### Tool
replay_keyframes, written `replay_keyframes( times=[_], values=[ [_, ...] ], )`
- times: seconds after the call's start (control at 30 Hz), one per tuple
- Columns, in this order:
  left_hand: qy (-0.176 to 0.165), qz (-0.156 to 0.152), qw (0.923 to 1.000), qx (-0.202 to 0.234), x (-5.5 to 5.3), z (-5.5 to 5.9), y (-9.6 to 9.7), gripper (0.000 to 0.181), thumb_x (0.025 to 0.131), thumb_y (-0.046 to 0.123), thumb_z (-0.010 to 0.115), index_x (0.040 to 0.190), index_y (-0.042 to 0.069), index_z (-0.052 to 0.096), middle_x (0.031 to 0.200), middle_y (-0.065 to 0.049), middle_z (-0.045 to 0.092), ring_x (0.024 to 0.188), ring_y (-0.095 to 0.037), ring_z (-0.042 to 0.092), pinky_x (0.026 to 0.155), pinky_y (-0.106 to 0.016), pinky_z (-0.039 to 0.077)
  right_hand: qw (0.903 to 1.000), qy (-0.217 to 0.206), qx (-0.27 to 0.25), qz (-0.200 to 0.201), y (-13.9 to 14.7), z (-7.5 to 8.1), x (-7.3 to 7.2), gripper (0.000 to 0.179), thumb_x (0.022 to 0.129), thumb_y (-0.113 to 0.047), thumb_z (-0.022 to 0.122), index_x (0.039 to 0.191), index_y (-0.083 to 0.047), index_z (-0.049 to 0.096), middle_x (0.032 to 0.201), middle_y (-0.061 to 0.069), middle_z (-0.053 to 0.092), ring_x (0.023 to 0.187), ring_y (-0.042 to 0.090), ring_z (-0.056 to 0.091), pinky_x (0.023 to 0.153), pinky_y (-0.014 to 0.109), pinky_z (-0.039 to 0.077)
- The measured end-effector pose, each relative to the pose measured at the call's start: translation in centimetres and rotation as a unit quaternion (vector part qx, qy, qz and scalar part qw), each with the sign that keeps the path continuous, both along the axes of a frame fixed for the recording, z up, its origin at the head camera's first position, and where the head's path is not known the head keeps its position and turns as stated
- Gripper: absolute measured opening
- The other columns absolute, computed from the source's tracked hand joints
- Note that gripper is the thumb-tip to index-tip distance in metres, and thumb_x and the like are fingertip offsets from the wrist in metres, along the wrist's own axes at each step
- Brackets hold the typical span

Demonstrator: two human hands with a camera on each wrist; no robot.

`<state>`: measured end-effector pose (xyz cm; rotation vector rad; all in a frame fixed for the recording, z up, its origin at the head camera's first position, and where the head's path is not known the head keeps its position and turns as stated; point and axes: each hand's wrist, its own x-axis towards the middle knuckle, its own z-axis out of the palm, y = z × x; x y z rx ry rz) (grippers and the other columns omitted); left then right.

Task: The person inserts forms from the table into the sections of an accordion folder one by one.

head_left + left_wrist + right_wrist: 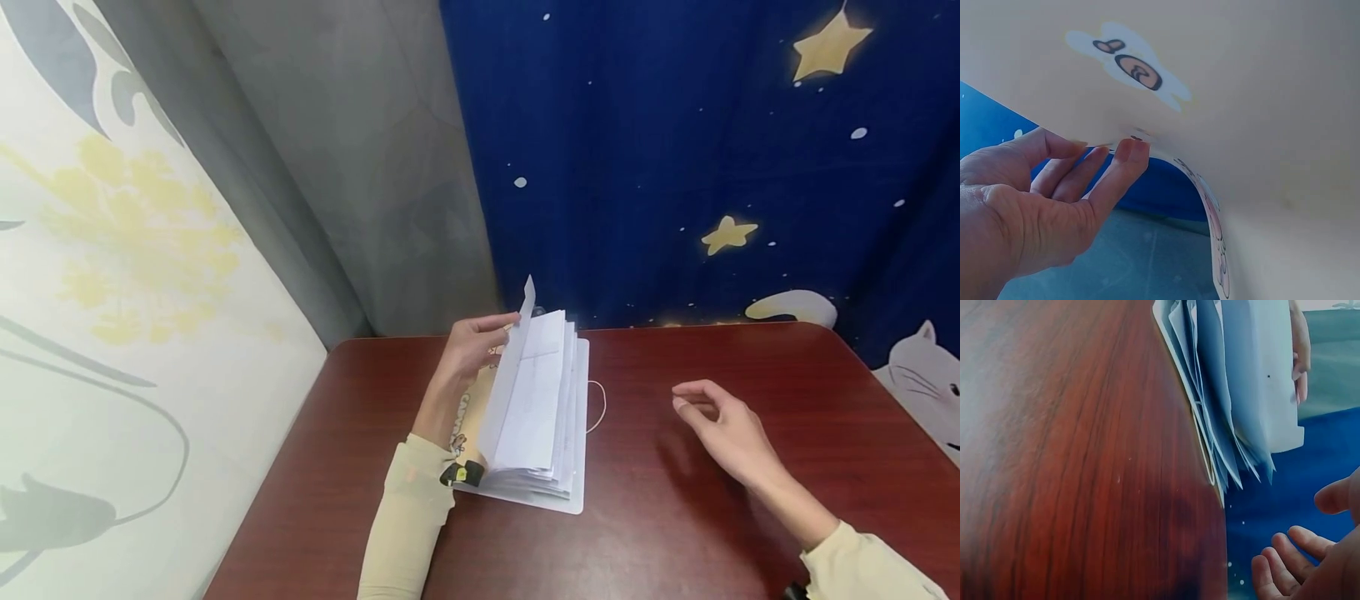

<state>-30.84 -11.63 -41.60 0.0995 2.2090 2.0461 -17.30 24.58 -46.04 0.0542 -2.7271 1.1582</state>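
Note:
A folder with a cream cartoon-printed cover (474, 400) lies at the middle of the table. My left hand (472, 346) pinches the cover's far edge between thumb and fingers and holds it raised, tilted to the left. The left wrist view shows this grip on the printed outer side (1241, 81), with the cover bending away. Inside is a thick stack of white sheets (536, 408), fanned at the right. A thin white loop of cord (602, 400) sticks out on that side. My right hand (727, 433) hovers right of the folder, fingers loosely bent, holding nothing.
The dark red wooden table (637, 533) has its back edge close to a blue curtain (637, 167) with stars and a grey curtain (375, 150). On the left stands a white patterned panel (150, 375). A small dark round object (538, 311) shows behind the folder.

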Motion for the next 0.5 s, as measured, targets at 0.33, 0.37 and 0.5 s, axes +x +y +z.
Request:
replay_keyframes(
  times=[0.33,0.37,0.5],
  values=[
    [0.005,-0.006,0.9990,-0.045,0.3,-0.5,1.3,0.037,0.092,0.007,0.062,0.124,0.013,0.080,0.133,-0.010,0.075,0.109,-0.026,0.073,0.096,-0.051,0.061,0.9998,-0.015,0.014,0.009,0.7,-0.6,0.2,0.041,0.107,-0.045,0.057,0.137,-0.018,0.066,0.133,0.013,0.073,0.122,0.038,0.069,0.086,0.031,0.049],
    [0.005,-0.007,0.9989,-0.045,0.2,-0.6,1.5,0.037,0.092,0.006,0.061,0.124,0.011,0.079,0.133,-0.011,0.075,0.109,-0.026,0.073,0.096,-0.051,0.061,0.9997,-0.020,0.014,0.010,0.8,-0.6,0.3,0.043,0.108,-0.046,0.056,0.138,-0.017,0.065,0.135,0.013,0.072,0.123,0.039,0.069,0.087,0.034,0.049],
    [-0.001,-0.022,0.9982,-0.055,0.1,-1.1,2.7,0.038,0.093,0.004,0.059,0.125,0.008,0.078,0.138,-0.014,0.072,0.110,-0.028,0.072,0.094,-0.049,0.062,0.9994,-0.031,0.014,0.003,1.1,-0.9,0.9,0.047,0.108,-0.048,0.055,0.142,-0.017,0.064,0.137,0.013,0.072,0.126,0.040,0.067,0.087,0.035,0.049]
  ],
)
